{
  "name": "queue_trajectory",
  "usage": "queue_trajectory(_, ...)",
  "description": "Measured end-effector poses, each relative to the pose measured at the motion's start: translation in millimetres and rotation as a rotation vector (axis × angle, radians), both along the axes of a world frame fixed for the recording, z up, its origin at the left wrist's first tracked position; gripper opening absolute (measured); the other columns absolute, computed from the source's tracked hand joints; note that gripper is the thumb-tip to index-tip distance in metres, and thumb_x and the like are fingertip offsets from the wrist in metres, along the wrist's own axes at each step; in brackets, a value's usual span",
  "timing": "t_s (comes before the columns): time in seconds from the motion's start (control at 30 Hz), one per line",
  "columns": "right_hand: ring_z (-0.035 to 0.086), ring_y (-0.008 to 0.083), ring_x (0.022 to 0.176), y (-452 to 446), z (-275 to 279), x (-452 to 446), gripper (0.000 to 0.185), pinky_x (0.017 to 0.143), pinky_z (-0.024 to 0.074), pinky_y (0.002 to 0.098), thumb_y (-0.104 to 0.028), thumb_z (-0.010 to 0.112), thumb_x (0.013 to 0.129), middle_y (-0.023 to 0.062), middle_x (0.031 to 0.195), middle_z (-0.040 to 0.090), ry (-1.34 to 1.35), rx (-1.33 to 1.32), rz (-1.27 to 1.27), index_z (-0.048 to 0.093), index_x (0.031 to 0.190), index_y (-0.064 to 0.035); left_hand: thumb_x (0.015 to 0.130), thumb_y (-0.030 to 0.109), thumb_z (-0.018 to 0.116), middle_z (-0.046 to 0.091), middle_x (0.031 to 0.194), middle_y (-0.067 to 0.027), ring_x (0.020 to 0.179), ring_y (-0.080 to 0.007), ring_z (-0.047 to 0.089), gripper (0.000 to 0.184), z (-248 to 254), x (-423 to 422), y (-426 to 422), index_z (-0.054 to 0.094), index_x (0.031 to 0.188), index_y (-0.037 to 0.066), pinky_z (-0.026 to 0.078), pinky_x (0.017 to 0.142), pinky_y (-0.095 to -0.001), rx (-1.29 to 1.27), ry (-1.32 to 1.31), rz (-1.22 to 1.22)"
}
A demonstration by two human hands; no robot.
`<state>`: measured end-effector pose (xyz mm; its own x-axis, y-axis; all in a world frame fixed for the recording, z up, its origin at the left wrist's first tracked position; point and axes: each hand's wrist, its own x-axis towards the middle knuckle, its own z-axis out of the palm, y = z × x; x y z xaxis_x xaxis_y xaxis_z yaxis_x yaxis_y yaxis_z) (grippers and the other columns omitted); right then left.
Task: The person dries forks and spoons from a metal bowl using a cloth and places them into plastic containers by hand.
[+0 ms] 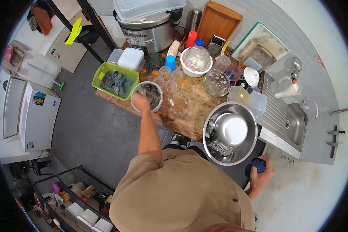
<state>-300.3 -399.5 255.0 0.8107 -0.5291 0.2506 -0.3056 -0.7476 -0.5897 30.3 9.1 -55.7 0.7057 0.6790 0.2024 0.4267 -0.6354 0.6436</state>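
My left hand (140, 102) reaches over the near left rim of a round white container (156, 109) that holds dark and metallic items; its fingertips are hidden. At the lower right, my right hand (262, 174) is closed round a dark blue cloth (258, 165), off the table's edge. Between the hands stands a large steel basin (252, 145) with a smaller steel bowl (235, 129) and a heap of cutlery (221, 150) inside. Left of the white container, a green tub (97, 82) holds dark cloth-like items (116, 82).
Several clear cups (170, 86) and a glass bowl (216, 83) are on the wooden table (181, 116). A large cooker (147, 34) stands behind. To the right are a sink (295, 123) and clear plastic containers (257, 102); a black shelf rack (58, 174) is at lower left.
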Motion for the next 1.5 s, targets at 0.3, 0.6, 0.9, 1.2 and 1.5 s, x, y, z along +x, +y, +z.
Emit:
queue_trajectory(0.3,0.063,0.0165,0.069,-27.2,-5.8,4.3,0.023,0.065,0.0509,0.0308,-0.011,0.070,0.076,0.0109,0.078,0.067,-0.049,0.006,0.010,0.068,0.097,-0.0032,0.078,0.008,0.084,0.073,0.086,-0.0164,0.085,-0.0355,0.073,0.029,-36.0,6.0,20.6,0.064,0.098,0.002,0.055,0.078,-0.0450,-0.255,-0.003,-0.259)
queue_trajectory(0.6,0.064,0.0180,0.071,-58.7,-14.4,-2.0,0.022,0.067,0.0512,0.0301,-0.006,0.067,0.076,0.0115,0.080,0.067,-0.002,0.060,0.050,0.066,0.097,-0.0010,0.072,0.003,0.087,0.069,0.082,-0.0138,0.079,-0.0334,0.070,0.042,-24.7,10.9,18.0,0.057,0.100,0.004,0.054,0.076,-0.0423,-0.198,-0.017,-0.385)
queue_trajectory(0.9,0.063,0.0175,0.073,-73.7,-26.0,-13.2,0.022,0.071,0.0512,0.0312,-0.006,0.067,0.076,0.0117,0.081,0.067,0.013,0.073,0.075,0.066,0.097,-0.0010,0.075,0.000,0.084,0.067,0.080,-0.0131,0.076,-0.0309,0.068,0.038,-6.3,0.4,10.7,0.058,0.103,0.003,0.052,0.070,-0.0398,-0.217,-0.043,-0.520)
queue_trajectory(1.2,0.062,0.0173,0.071,-83.0,-30.7,-5.3,0.022,0.068,0.0501,0.0302,-0.006,0.066,0.076,0.0115,0.081,0.067,0.007,0.091,0.123,0.065,0.097,-0.0006,0.087,0.017,0.077,0.072,0.087,-0.0250,0.083,-0.0434,0.071,0.021,-13.3,3.5,27.6,0.071,0.091,-0.003,0.053,0.074,-0.0510,0.165,0.033,-0.515)
queue_trajectory(1.5,0.070,0.0324,0.075,-86.7,-37.5,-6.6,0.029,0.072,0.0534,0.0356,-0.010,0.072,0.071,0.0179,0.084,0.069,0.050,0.153,0.113,0.065,0.098,-0.0008,0.099,0.028,0.069,0.068,0.084,-0.0288,0.082,-0.0503,0.065,0.035,29.2,-7.5,35.3,0.069,0.092,-0.006,0.049,0.073,-0.0543,0.049,-0.072,-0.429)
